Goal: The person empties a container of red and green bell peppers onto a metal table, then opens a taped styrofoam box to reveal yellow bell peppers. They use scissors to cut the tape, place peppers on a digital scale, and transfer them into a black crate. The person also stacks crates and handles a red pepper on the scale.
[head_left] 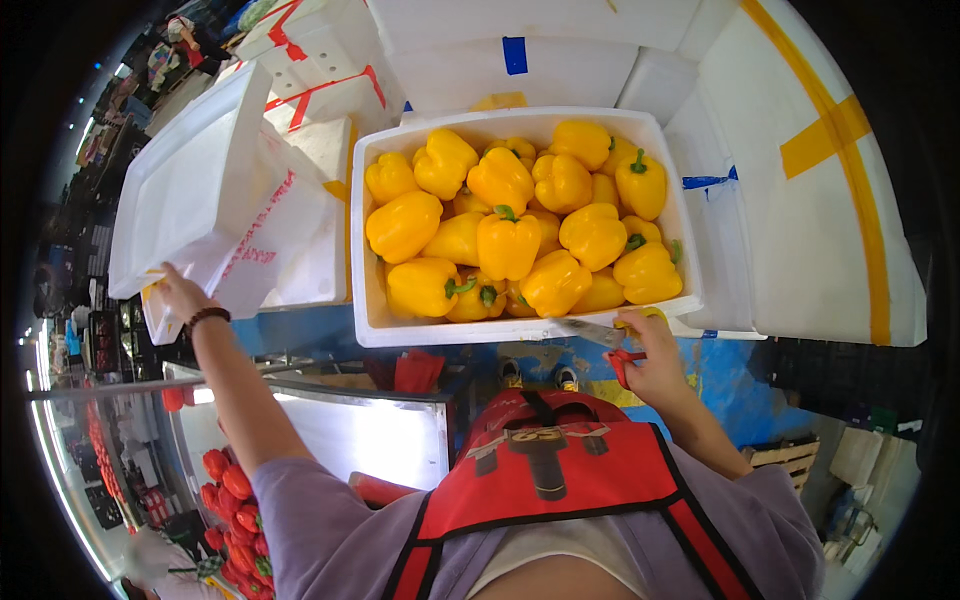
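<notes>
A white foam box (450, 333) full of yellow bell peppers (508, 243) stands in front of me, its top uncovered. Off to its left, my left hand (184, 295) is closed on the lower edge of a white foam lid (190, 180), which is held tilted up. My right hand (655, 368) is by the box's near right corner. In it are scissors (622, 364) with a red handle part, their metal blades pointing left along the near rim. Something yellow also shows at those fingers; I cannot tell if it belongs to the scissors.
White foam boxes (810, 230) with yellow tape stand at the right; more taped boxes (325, 100) stand behind and left. A bright white panel (365, 440) lies below on my left, beside red peppers (235, 510). A wooden pallet (785, 460) is at the lower right.
</notes>
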`<state>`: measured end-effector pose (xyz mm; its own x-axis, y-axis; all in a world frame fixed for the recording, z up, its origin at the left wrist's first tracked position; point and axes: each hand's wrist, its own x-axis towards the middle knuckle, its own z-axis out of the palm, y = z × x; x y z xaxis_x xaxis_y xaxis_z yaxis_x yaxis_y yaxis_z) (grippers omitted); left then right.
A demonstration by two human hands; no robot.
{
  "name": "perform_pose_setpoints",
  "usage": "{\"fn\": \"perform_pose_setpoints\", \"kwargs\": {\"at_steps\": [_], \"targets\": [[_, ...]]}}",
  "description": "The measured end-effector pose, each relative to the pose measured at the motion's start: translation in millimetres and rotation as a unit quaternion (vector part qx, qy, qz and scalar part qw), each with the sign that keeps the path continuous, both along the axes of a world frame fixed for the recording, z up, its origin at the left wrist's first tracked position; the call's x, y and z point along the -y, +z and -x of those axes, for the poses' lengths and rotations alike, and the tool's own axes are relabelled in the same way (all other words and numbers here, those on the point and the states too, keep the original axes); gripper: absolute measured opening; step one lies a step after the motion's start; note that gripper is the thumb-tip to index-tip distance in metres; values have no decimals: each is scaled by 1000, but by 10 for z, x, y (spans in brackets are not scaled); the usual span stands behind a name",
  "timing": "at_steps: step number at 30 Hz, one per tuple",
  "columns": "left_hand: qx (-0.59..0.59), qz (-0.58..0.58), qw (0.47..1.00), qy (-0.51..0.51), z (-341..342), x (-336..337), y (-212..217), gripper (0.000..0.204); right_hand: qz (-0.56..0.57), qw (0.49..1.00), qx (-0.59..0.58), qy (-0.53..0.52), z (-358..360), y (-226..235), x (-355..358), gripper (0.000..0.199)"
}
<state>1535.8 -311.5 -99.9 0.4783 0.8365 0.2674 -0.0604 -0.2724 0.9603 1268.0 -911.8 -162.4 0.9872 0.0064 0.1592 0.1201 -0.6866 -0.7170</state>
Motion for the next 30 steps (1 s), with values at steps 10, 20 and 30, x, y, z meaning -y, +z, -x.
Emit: {"fn": "perform_pose_setpoints", "kwargs": {"at_steps": [10, 20, 30], "targets": [[-78, 20, 962, -260, 1939, 2688, -930, 30, -333, 917, -216, 36, 72, 183, 344, 65], [-299, -40, 783, -545, 3685, 3486, -1036, 28, -375, 797, -391, 267, 663, -348, 86, 58], [-325, -73, 915, -227, 5501, 2689, -746, 49, -195, 798, -451, 349, 939, -468, -974, 54]]}}
